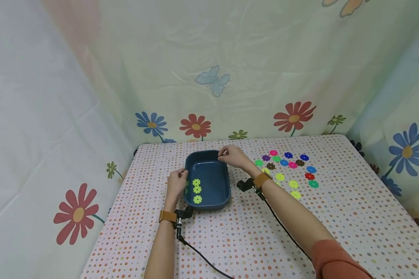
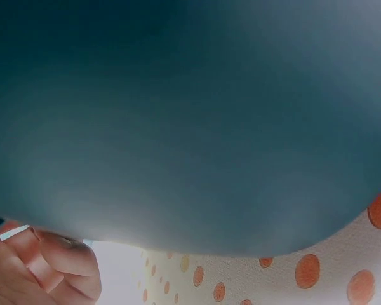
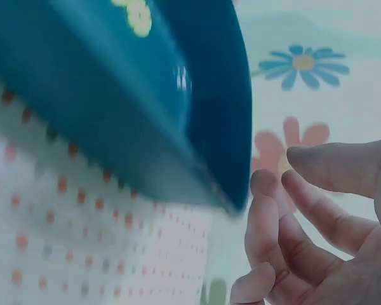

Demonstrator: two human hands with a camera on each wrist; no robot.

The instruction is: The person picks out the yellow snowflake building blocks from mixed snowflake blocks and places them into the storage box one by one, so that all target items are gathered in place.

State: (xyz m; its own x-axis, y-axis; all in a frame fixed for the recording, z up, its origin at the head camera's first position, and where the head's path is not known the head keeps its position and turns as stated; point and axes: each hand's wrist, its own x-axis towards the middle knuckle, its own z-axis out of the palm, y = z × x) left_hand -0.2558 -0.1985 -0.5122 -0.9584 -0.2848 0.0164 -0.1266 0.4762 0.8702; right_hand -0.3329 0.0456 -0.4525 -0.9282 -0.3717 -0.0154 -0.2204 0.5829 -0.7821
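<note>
A dark blue rectangular tray (image 1: 212, 182) sits on the dotted table, and several yellow-green flower-shaped pieces (image 1: 197, 190) lie along its left side. My left hand (image 1: 177, 182) is at the tray's left rim with its fingers curled, gripping the edge. In the left wrist view the tray wall (image 2: 197, 159) fills most of the picture, and only part of the curled fingers (image 2: 66, 264) shows at the lower left. Beside the tray's far right corner is my right hand (image 1: 233, 155). The right wrist view shows its fingers (image 3: 305, 244) loosely bent, thumb and fingertips apart, nothing between them.
Several coloured flower-shaped pieces (image 1: 292, 165) lie scattered on the table to the right of the tray, some partly behind the right forearm. A flowered curtain (image 1: 251, 77) stands behind the table's far edge. Black cables (image 1: 209, 261) run from both wrist cameras.
</note>
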